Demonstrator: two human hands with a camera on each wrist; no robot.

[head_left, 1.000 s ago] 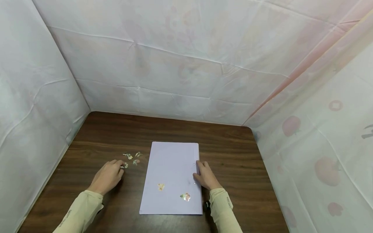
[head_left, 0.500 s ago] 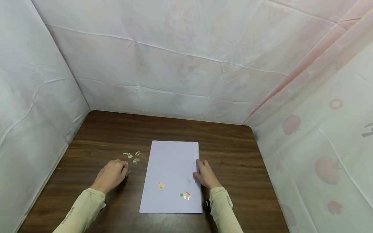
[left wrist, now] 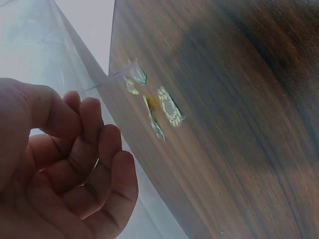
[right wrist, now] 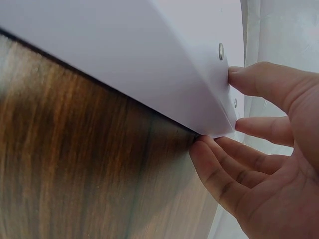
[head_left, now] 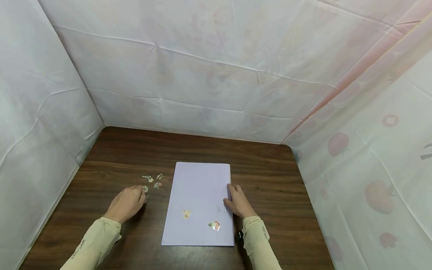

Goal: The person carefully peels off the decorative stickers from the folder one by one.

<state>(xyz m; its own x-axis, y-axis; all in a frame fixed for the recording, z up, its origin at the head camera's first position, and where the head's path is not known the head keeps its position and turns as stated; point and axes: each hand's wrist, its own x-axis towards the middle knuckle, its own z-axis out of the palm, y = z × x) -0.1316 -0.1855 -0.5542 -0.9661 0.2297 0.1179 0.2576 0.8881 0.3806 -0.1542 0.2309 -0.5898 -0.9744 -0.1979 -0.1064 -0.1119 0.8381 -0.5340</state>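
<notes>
My left hand (head_left: 126, 202) is over the table, left of a pale purple folder (head_left: 199, 187). In the left wrist view its thumb and index finger pinch a thin clear piece of plastic film (left wrist: 112, 78), seen nearly edge-on. Several small patterned stickers lie close by, among them a leafy sticker (head_left: 147, 179) and an oval sticker (left wrist: 171, 107). My right hand (head_left: 239, 202) grips the folder's right edge, thumb on the cover beside two metal rivets, fingertips against the lower edge. A yellowish sticker (head_left: 186, 214) and a shiny flower-like sticker (head_left: 214, 225) are on the folder's cover.
The dark wooden table (head_left: 270, 180) runs back to a pale cloth wall (head_left: 189, 75). More cloth hangs at the left and right, the right cloth (head_left: 364, 168) printed with fruit shapes.
My left hand moved slightly right, then a little back, and a clear piece now shows at its fingertips. The right hand keeps its hold on the folder.
</notes>
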